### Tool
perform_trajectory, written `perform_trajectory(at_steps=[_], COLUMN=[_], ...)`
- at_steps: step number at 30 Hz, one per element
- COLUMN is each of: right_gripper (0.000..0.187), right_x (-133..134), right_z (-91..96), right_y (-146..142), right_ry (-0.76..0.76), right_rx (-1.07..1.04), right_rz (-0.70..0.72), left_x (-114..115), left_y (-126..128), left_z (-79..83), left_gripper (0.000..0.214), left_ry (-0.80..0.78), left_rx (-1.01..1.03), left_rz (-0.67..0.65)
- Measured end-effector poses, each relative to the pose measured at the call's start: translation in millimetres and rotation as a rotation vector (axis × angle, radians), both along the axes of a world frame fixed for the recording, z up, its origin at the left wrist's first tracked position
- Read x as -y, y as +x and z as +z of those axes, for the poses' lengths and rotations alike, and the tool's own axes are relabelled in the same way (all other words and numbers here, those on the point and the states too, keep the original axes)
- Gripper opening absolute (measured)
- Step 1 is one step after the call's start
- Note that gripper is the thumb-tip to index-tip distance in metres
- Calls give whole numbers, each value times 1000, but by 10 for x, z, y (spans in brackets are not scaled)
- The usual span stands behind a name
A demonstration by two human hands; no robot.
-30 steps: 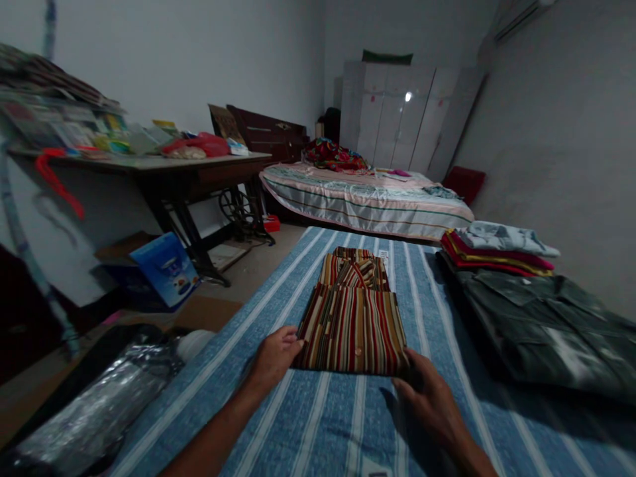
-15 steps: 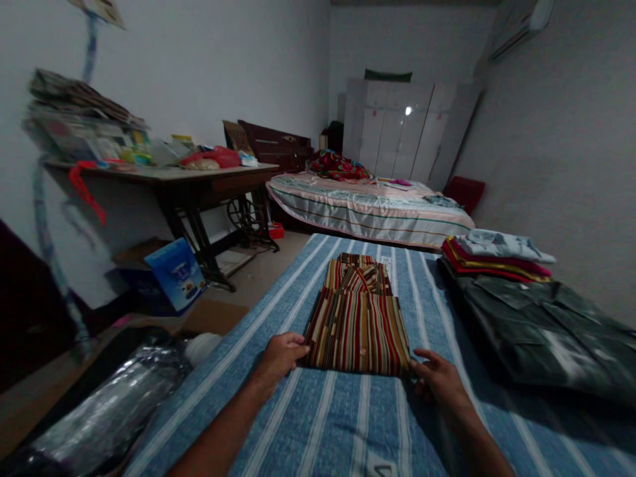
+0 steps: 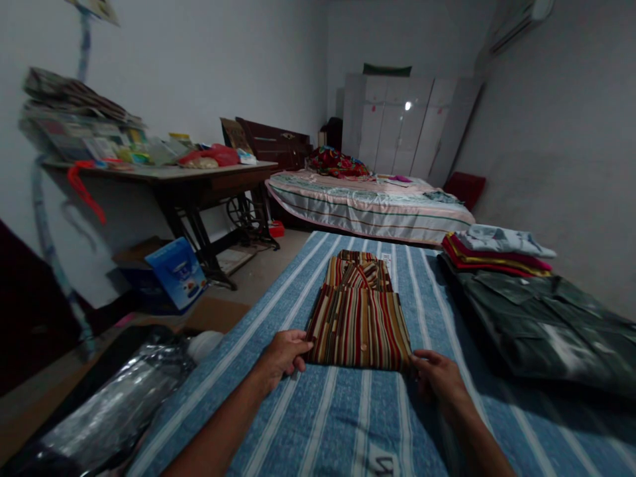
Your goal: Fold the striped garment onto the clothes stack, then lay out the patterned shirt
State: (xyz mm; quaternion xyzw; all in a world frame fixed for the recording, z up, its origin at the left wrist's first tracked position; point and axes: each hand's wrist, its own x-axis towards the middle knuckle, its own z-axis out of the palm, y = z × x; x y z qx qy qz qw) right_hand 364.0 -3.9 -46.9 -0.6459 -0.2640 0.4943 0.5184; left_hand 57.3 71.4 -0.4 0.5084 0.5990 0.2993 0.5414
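A folded striped shirt (image 3: pixel 360 328) in red, brown, tan and black lies flat on the blue striped cloth (image 3: pixel 322 424) in front of me. Its collar end points away, and a small button shows close to the near edge. My left hand (image 3: pixel 285 352) pinches the near left corner between thumb and fingers. At the near right corner, my right hand (image 3: pixel 434 372) grips the fabric the same way, its lower fingers partly in shadow.
To the right lie a dark green folded jacket (image 3: pixel 551 324) and a stack of folded clothes (image 3: pixel 501 252). A sewing-machine table (image 3: pixel 199 173) stands left, above a blue box (image 3: pixel 179 275). Clear plastic packaging (image 3: pixel 119 404) lies lower left. A bed (image 3: pixel 368 205) is behind.
My right thumb and fingers have closed on the near right corner. My left hand has shifted slightly inward on its corner. The shirt stays nearly in place.
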Motion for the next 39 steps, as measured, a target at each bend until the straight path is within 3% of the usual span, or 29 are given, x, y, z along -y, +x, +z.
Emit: perform_trajectory(at_steps=[5,18,30,39], right_gripper=[26,25,19,15], right_x=[33,92,70,82], right_z=[37,98,63,67], right_y=[3,33,21,32], right_ry=[-67,-10,-111,-103], right_rx=[-57,-343,-222,-196], right_rz=[148,260,277,275], left_x=[-17,-40,-48,-19], left_y=[-13,-15,-25,-54], left_z=[-3,21,7,54], left_gripper=[42,39,43,42], left_ry=[-11,-48,-26,-23], left_rx=[29,39,51,90], left_rz=[-38,-65,-63,-106])
